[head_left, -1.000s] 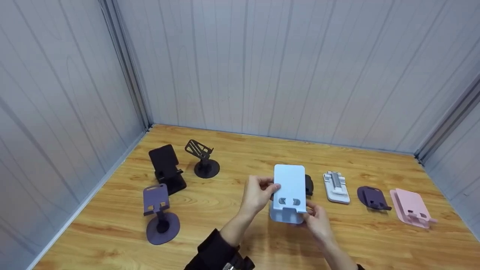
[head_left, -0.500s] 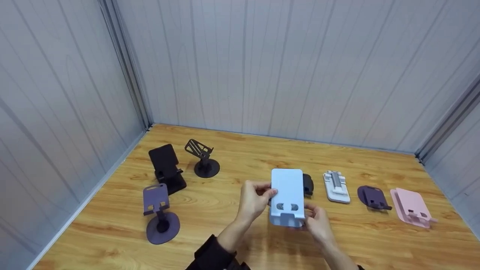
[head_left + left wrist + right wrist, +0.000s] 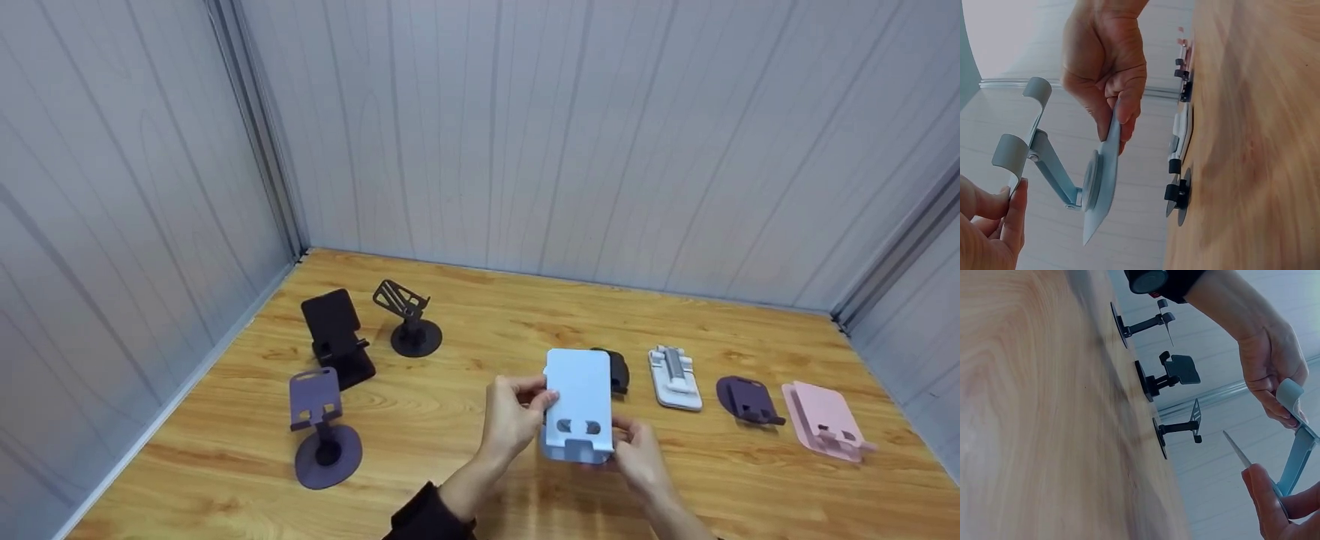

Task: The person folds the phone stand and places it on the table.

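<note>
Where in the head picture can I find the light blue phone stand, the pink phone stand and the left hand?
Light blue phone stand (image 3: 579, 390): head view, middle of its front plate.
Pink phone stand (image 3: 825, 408): head view, on its upper plate.
Left hand (image 3: 507, 423): head view, near the thumb's base.

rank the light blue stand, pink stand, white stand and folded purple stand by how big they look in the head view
1. Light blue stand, held up, so possibly nearer the camera
2. Pink stand
3. White stand and folded purple stand: too alike to rank
</note>
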The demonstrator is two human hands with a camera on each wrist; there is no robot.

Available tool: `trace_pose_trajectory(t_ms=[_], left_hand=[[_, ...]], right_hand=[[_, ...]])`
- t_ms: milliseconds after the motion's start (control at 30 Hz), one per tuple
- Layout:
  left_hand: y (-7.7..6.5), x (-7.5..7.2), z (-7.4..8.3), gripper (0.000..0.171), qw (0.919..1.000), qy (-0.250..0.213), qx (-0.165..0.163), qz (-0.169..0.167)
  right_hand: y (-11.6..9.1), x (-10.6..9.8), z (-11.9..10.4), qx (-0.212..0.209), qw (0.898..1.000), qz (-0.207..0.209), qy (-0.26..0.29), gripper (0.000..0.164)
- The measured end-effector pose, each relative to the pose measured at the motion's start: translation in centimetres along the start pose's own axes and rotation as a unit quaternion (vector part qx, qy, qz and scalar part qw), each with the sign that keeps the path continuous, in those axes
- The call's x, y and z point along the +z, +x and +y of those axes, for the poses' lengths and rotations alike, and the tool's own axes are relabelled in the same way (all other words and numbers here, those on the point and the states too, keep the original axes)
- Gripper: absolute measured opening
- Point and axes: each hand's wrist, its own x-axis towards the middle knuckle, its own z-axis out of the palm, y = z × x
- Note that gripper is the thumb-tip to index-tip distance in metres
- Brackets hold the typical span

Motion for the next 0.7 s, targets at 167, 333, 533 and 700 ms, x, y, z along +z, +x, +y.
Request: trace_pose_trajectory(t_ms=[167,333,533,700], left_hand=[[-0.3,0.3,-0.6,0.006,0.9997,0.014,0.018,-0.006],[-0.8,0.6,-1.4,0.006,0.9992,0.031,0.022,-0.011],[-1.1,0.5,-2.0,0.006,0.9993,0.031,0.018,-0.008],[-1.2,0.3,-1.8,0.004,0.9990,0.036,0.025,-0.007]], right_hand=[[0.0,-0.2,0.1,0.010,1.000,-0.014,0.021,0.045],[-0.1,0.0,0.2,0.037,0.999,0.006,0.017,0.043],[0.1,0.1,0.4,0.060,0.998,0.002,0.031,0.044],[0.8,-1.0,0.9,0.068,0.995,-0.063,0.043,0.050]])
